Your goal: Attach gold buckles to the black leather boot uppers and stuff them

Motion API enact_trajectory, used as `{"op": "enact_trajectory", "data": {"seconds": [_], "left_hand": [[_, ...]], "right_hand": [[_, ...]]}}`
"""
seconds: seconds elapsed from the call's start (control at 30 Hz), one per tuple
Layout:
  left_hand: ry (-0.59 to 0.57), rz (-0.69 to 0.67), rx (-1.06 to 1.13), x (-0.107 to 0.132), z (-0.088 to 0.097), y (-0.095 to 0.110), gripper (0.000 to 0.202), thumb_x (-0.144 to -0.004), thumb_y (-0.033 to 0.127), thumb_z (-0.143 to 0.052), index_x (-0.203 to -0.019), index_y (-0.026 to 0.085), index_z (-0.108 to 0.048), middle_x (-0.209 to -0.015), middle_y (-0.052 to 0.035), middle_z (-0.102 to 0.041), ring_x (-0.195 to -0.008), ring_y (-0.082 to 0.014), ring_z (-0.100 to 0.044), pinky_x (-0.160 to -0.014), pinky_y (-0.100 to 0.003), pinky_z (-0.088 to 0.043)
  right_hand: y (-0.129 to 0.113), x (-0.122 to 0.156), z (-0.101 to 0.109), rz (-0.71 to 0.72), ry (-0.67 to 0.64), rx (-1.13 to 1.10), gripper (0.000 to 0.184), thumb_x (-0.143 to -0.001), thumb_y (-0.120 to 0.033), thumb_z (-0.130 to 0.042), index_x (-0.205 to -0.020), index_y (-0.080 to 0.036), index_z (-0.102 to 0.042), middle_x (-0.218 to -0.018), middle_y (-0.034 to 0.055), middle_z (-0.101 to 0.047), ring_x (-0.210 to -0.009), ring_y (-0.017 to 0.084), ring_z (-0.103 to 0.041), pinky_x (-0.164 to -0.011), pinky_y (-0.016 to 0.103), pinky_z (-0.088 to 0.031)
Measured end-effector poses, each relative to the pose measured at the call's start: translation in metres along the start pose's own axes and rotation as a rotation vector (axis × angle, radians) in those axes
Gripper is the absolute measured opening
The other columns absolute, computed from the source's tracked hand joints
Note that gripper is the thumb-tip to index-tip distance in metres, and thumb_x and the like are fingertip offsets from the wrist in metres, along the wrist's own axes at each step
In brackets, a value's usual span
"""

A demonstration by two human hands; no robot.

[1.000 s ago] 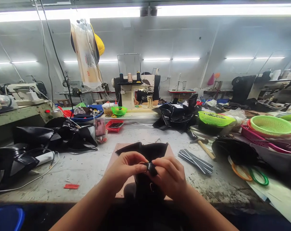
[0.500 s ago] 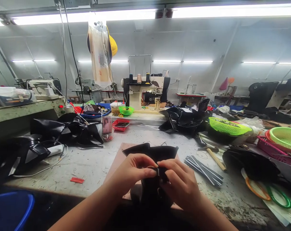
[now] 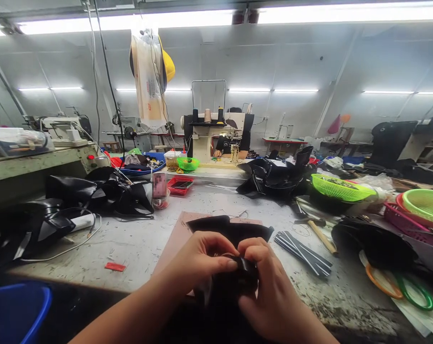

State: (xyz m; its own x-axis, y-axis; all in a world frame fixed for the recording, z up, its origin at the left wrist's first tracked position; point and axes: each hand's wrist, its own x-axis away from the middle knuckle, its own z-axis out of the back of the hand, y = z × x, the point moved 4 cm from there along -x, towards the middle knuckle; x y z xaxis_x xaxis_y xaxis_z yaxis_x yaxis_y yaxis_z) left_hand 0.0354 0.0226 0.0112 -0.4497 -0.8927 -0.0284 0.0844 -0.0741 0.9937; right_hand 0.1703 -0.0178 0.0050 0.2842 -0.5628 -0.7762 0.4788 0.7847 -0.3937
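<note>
A piece of black leather [image 3: 234, 230], which looks like a boot upper, lies at the table's front edge, partly over a pinkish board [image 3: 171, 243]. My left hand [image 3: 204, 260] pinches its near part between thumb and forefinger. Close beside it, my right hand [image 3: 269, 282] curls round a folded part of the same leather, fingertips at the fold and thumb lower down. The two hands nearly touch at the fold. Shadow and fingers hide the lower portion of the leather.
Right of my hands lie grey strips with white lines [image 3: 302, 254] and a wooden-handled hammer [image 3: 322, 237]. Black leather pieces [image 3: 273, 174] are heaped behind and at left [image 3: 105, 191]. A green basket [image 3: 340, 188] stands at right; a sewing machine [image 3: 202, 143] at the back.
The leather has shifted slightly right. My right hand has turned, its fingers curling over the fold and its thumb dropping lower. My left hand keeps its pinch, a little further right.
</note>
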Motion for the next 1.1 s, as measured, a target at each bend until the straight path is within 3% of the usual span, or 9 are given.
{"op": "enact_trajectory", "data": {"seconds": [0.17,0.27,0.37,0.47,0.6,0.73,0.87,0.97,1.1], "left_hand": [[0.023,-0.008,-0.046,-0.001,0.003,-0.002,0.017,-0.062,0.025,-0.072,-0.075,0.015,-0.069,-0.067,-0.0007,-0.063,-0.066,-0.0136,-0.054,-0.061,-0.023,-0.04],[0.051,-0.009,-0.067,-0.001,0.004,-0.002,0.016,-0.061,0.024,-0.072,-0.073,0.015,-0.069,-0.065,-0.0007,-0.062,-0.065,-0.0136,-0.053,-0.06,-0.023,-0.039],[0.07,0.011,-0.074,-0.001,0.005,-0.003,0.015,-0.06,0.023,-0.072,-0.073,0.015,-0.069,-0.065,-0.0005,-0.061,-0.066,-0.0137,-0.052,-0.061,-0.024,-0.039],[0.046,0.031,-0.029,-0.001,0.003,-0.004,0.016,-0.061,0.023,-0.072,-0.073,0.015,-0.069,-0.064,0.0005,-0.06,-0.064,-0.0124,-0.051,-0.061,-0.023,-0.038],[0.018,0.013,-0.013,-0.001,-0.001,-0.005,0.015,-0.061,0.024,-0.073,-0.072,0.015,-0.069,-0.062,0.0011,-0.06,-0.062,-0.011,-0.05,-0.06,-0.022,-0.037],[0.007,-0.005,-0.014,0.0,-0.005,-0.002,0.015,-0.06,0.022,-0.072,-0.073,0.015,-0.069,-0.063,0.0004,-0.061,-0.062,-0.0117,-0.051,-0.059,-0.022,-0.038],[0.031,-0.008,0.033,0.004,-0.005,0.007,0.015,-0.06,0.023,-0.073,-0.072,0.015,-0.068,-0.066,-0.0003,-0.063,-0.065,-0.0129,-0.055,-0.062,-0.023,-0.041],[0.03,0.026,0.089,0.004,-0.004,0.009,0.016,-0.058,0.021,-0.074,-0.071,0.015,-0.068,-0.066,0.0003,-0.063,-0.065,-0.012,-0.055,-0.063,-0.022,-0.042],[0.034,0.027,0.041,0.001,-0.003,0.002,0.015,-0.058,0.02,-0.073,-0.071,0.014,-0.069,-0.064,0.0006,-0.063,-0.064,-0.0113,-0.053,-0.062,-0.022,-0.04]], "right_hand": [[0.005,0.005,0.01,-0.169,0.036,-0.155,0.021,-0.059,-0.006,-0.042,-0.074,-0.02,-0.045,-0.08,0.003,-0.05,-0.069,0.016,-0.05,-0.057,0.025,-0.044],[0.013,0.009,0.011,-0.378,-0.046,-0.46,0.022,-0.06,-0.006,-0.039,-0.073,-0.02,-0.05,-0.066,-0.0009,-0.05,-0.058,0.012,-0.048,-0.05,0.021,-0.042],[0.014,0.012,0.009,-0.478,-0.171,-0.754,0.025,-0.066,-0.008,-0.042,-0.081,-0.02,-0.056,-0.072,0.0009,-0.059,-0.065,0.014,-0.057,-0.057,0.023,-0.048],[0.012,0.009,0.01,-0.366,-0.195,-0.649,0.013,-0.074,-0.011,-0.053,-0.081,-0.02,-0.06,-0.077,0.0032,-0.062,-0.068,0.015,-0.06,-0.059,0.023,-0.05],[0.006,0.011,0.012,-0.008,0.055,-0.25,0.018,-0.075,-0.004,-0.055,-0.079,-0.021,-0.06,-0.078,0.0036,-0.062,-0.064,0.013,-0.06,-0.055,0.021,-0.049],[-0.002,0.02,0.007,0.209,0.165,-0.024,0.024,-0.071,-0.003,-0.058,-0.086,-0.021,-0.059,-0.078,0.0043,-0.064,-0.066,0.015,-0.063,-0.057,0.024,-0.051],[-0.002,0.015,0.012,0.12,0.277,-0.088,0.021,-0.071,-0.004,-0.058,-0.08,-0.022,-0.054,-0.078,0.0018,-0.062,-0.064,0.012,-0.061,-0.055,0.021,-0.051],[-0.003,0.009,0.011,0.107,0.185,-0.102,0.018,-0.073,-0.002,-0.053,-0.077,-0.02,-0.052,-0.084,0.0041,-0.061,-0.07,0.013,-0.06,-0.059,0.023,-0.052],[-0.005,0.01,0.009,0.204,0.126,0.132,0.016,-0.077,-0.003,-0.05,-0.076,-0.017,-0.056,-0.078,0.0058,-0.06,-0.069,0.015,-0.055,-0.06,0.028,-0.049]]}}
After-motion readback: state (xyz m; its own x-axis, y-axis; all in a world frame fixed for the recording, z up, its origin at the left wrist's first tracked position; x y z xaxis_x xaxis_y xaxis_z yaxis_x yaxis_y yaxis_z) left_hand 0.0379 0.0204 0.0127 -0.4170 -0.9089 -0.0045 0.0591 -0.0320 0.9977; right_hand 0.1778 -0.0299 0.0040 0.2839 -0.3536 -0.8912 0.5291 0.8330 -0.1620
